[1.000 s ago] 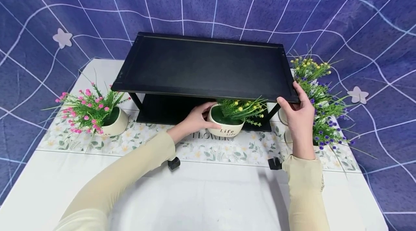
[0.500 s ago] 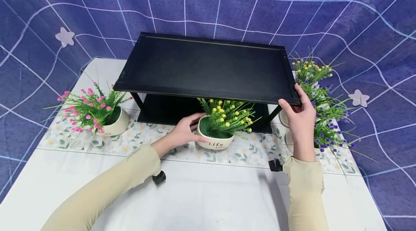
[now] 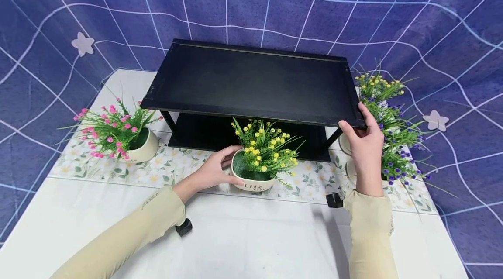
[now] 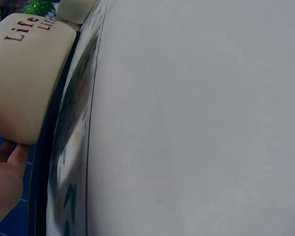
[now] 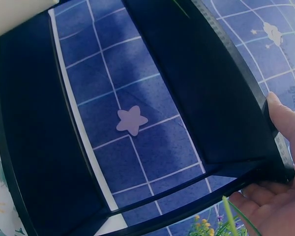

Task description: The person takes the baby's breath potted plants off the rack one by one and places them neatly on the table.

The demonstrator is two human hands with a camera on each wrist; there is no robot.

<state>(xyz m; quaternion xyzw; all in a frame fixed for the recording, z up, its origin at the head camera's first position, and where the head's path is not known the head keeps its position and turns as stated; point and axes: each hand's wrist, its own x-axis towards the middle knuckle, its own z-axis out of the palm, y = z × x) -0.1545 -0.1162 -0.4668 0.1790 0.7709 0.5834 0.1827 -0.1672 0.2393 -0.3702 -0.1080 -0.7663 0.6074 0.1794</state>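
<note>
My left hand (image 3: 210,170) grips the left side of a cream oval flowerpot (image 3: 253,184) lettered "Life", with the thumb at its front. The pot holds an artificial plant with yellow flowers (image 3: 263,150) and stands out in front of a black two-tier shelf (image 3: 251,82). In the left wrist view the fingers (image 4: 17,157) curl at the lower end of the pot. My right hand (image 3: 365,148) holds the front right corner of the shelf's top board. Its thumb lies over the edge and the other fingers are underneath, as the right wrist view shows.
A pink-flowered pot (image 3: 143,148) stands left of the shelf. Beyond its right side are several plants with yellow and purple flowers (image 3: 393,139). A floral runner (image 3: 173,170) crosses the white table (image 3: 251,235); a blue grid-patterned curtain (image 3: 259,4) hangs behind.
My left hand has drawn the yellow-flowered pot out from under the shelf's top board, toward me and to the left. The right hand keeps its grip on the shelf corner.
</note>
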